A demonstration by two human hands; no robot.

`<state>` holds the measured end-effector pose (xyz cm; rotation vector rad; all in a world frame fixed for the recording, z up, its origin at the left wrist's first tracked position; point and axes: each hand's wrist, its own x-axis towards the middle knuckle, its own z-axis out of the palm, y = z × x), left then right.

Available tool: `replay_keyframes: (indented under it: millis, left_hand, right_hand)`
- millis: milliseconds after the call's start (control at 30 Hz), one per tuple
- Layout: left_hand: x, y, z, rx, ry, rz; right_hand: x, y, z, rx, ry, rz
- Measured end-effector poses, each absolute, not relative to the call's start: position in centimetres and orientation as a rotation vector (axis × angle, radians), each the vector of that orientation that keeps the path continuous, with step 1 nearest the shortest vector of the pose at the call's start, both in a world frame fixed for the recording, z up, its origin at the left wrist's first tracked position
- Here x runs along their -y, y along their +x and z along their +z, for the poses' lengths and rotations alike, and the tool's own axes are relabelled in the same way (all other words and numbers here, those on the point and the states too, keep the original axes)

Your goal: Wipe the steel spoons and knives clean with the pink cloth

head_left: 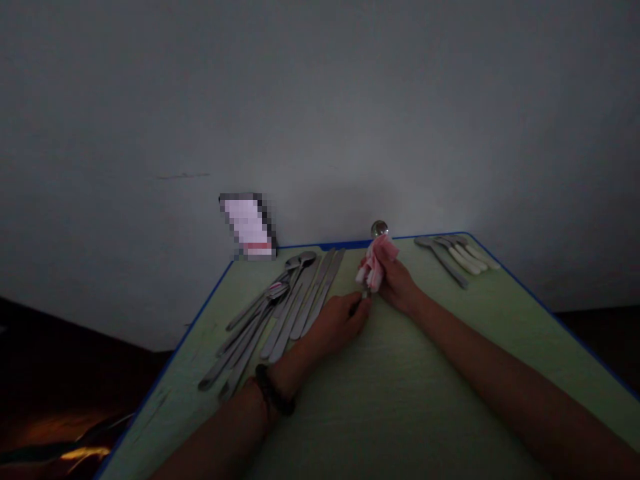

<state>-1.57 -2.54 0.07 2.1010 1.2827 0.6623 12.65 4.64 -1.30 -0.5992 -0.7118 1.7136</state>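
A metal spoon is held upright over the far part of the table, its shiny bowl showing at the top. My left hand is closed round the lower end of its handle. Higher up, my right hand grips a pink and white cloth wrapped about the spoon just below the bowl. The cloth hides most of the handle. Left of my hands lie several spoons in a loose pile and several table knives side by side.
Several pale-handled utensils and a dark metal spoon lie at the far right of the green table. A blurred-out phone-like device leans on the wall at the back left. Blue edging rims the table.
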Motion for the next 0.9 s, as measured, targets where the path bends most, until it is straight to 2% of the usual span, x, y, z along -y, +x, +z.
replay_keyframes:
  millis: [133, 267, 533, 733, 900]
  left_hand:
    - [2.5, -1.5, 0.0, -1.337, 2.027, 0.777]
    - [2.2, -1.4, -0.1, -1.302, 1.686, 0.959]
    - [0.2, -2.2, 0.2, -1.158, 1.177, 1.373]
    - [0.0, -3.4, 1.3, -1.266, 1.365, 1.224]
    - [-0.3, -4.6, 2.3, -1.350, 1.624, 1.119]
  right_hand:
    - [-4.8, 12.6, -1.3, 0.754, -0.623, 1.706]
    - [-4.6, 12.5, -1.5, 0.795, -0.703, 1.671]
    - [-3.6, 13.0, -1.0, 1.330, -0.831, 1.645]
    - [-3.7, 13.9, -0.7, 1.736, -0.745, 1.671]
    - [-3.8, 14.1, -0.4, 1.812, -0.797, 1.621]
